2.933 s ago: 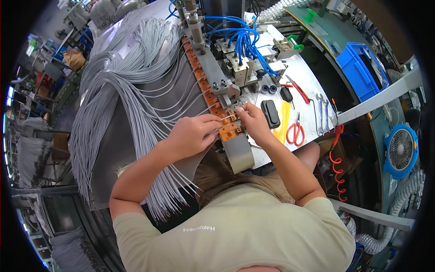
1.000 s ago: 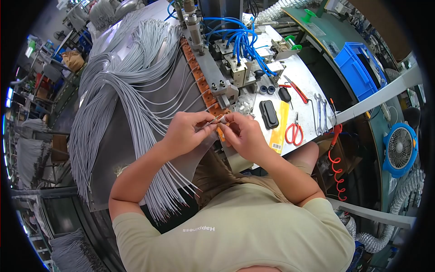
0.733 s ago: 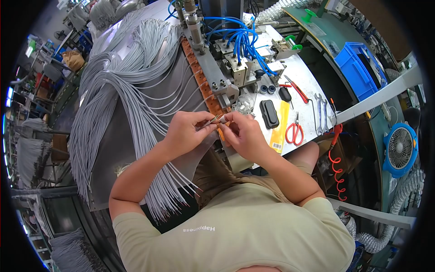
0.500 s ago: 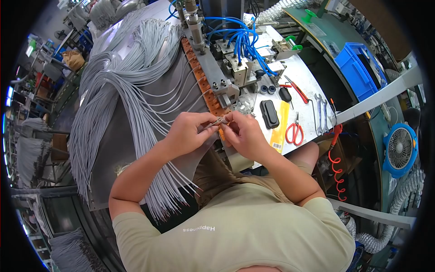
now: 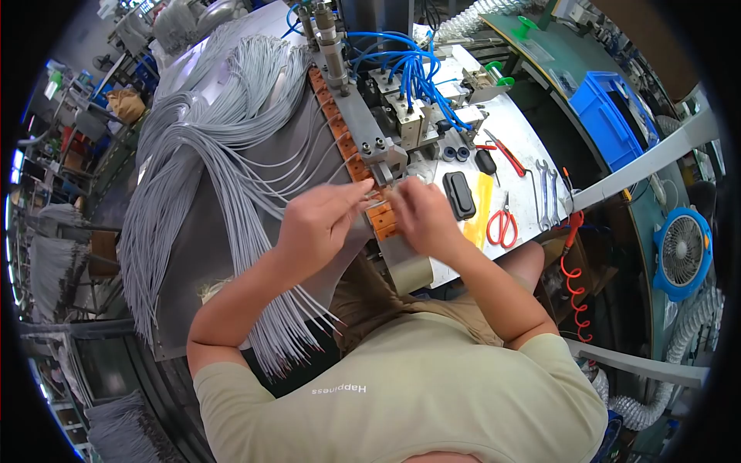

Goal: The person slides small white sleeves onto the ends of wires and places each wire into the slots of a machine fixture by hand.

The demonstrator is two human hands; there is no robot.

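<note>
My left hand [image 5: 316, 230] is over the front part of the orange fixture strip [image 5: 384, 220], its fingers pinched together on what looks like the end of a grey cable; the fingers mostly cover it. Facing it, my right hand [image 5: 423, 216] is bent over the same spot, its fingertips smeared by motion, so what they touch is hidden. Grey cables [image 5: 270, 160] run from a large bundle [image 5: 181, 131] on the left to slots along the strip. Just beyond my fingertips stands the metal press [image 5: 382, 147] with its clamp block.
Blue air tubes [image 5: 421, 73] top the machine. To the right lie a black case [image 5: 459, 195], a yellow packet [image 5: 480, 204], red-handled scissors [image 5: 503, 229], pliers [image 5: 509, 157] and wrenches [image 5: 543, 193]. A blue fan [image 5: 683, 253] and blue crate [image 5: 610, 119] stand farther right.
Both hands have moved slightly forward, from holding a small cable end between them to the strip beside the press. They are a little farther apart, uncovering the strip's front blocks.
</note>
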